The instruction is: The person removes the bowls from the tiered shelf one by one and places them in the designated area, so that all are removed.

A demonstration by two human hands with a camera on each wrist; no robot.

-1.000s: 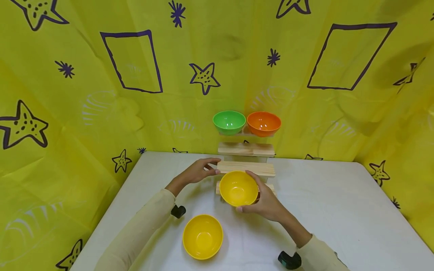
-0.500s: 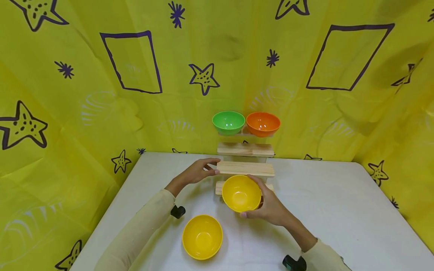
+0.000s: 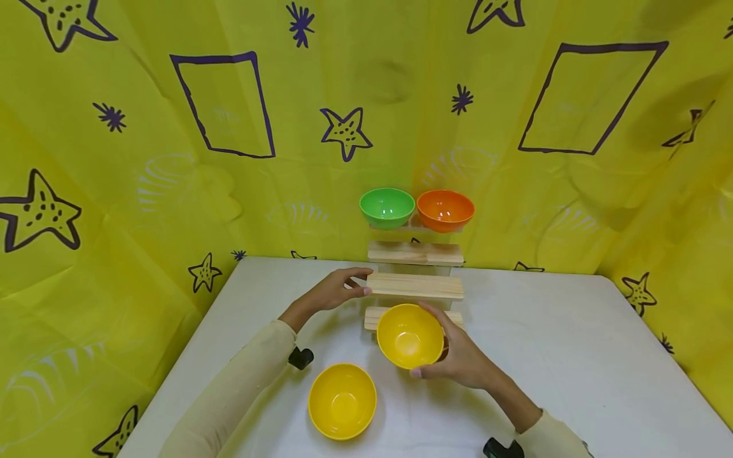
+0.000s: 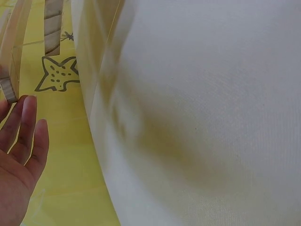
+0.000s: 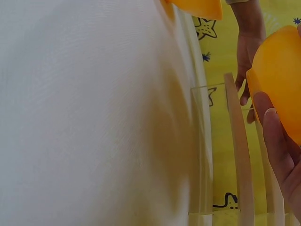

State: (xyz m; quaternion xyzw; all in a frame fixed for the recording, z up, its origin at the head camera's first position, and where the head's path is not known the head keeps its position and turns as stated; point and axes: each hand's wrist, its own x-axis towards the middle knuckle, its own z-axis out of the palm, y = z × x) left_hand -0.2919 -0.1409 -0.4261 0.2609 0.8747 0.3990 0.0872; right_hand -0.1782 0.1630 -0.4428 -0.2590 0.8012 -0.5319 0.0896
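My right hand (image 3: 464, 356) grips a yellow bowl (image 3: 409, 336) by its right side, thumb at the near rim. That bowl is raised in front of the lowest step of a tiered stand with wooden steps (image 3: 415, 285). In the right wrist view the fingers lie along the yellow bowl (image 5: 282, 80). My left hand (image 3: 332, 289) pinches the left end of a middle step between thumb and fingers; the left wrist view shows its fingertips at the plank's end (image 4: 9, 89). A second yellow bowl (image 3: 342, 402) sits on the table nearer me.
On the stand's top step a green bowl (image 3: 387, 208) and an orange bowl (image 3: 445, 210) stand side by side. The white table (image 3: 561, 356) backs onto a yellow patterned curtain (image 3: 401, 76), which also hangs at both sides.
My right hand has brought its yellow bowl toward me and slightly right, away from the stand. The left hand stays at the step's end, and the other bowls have not moved.
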